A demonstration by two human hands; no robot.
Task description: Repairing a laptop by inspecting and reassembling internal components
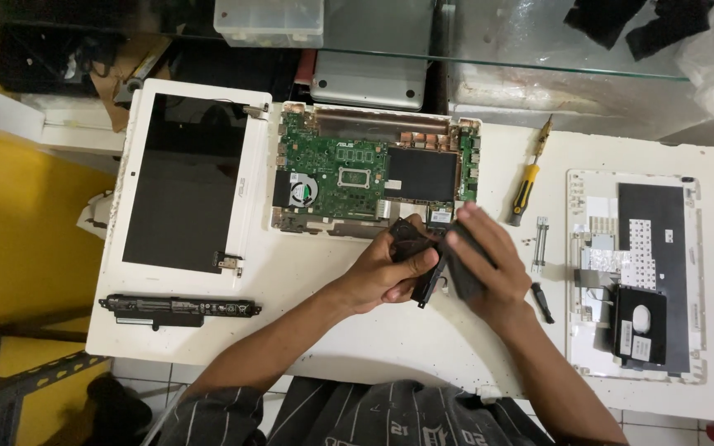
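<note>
Both hands meet over the white table (357, 330), just in front of an opened laptop base (373, 169) with its green circuit board and fan showing. My left hand (386, 268) grips a small black part (409, 235). My right hand (481, 256) holds a dark flat piece (462, 277) against it. Exactly what the black parts are, I cannot tell.
A detached white-framed screen (183, 182) lies at left, a long black battery (179, 308) below it. A yellow-handled screwdriver (526, 190), small screws (539, 239) and a black bit (543, 301) lie right of my hands. The keyboard cover (638, 272), underside up, carries a hard drive (640, 324).
</note>
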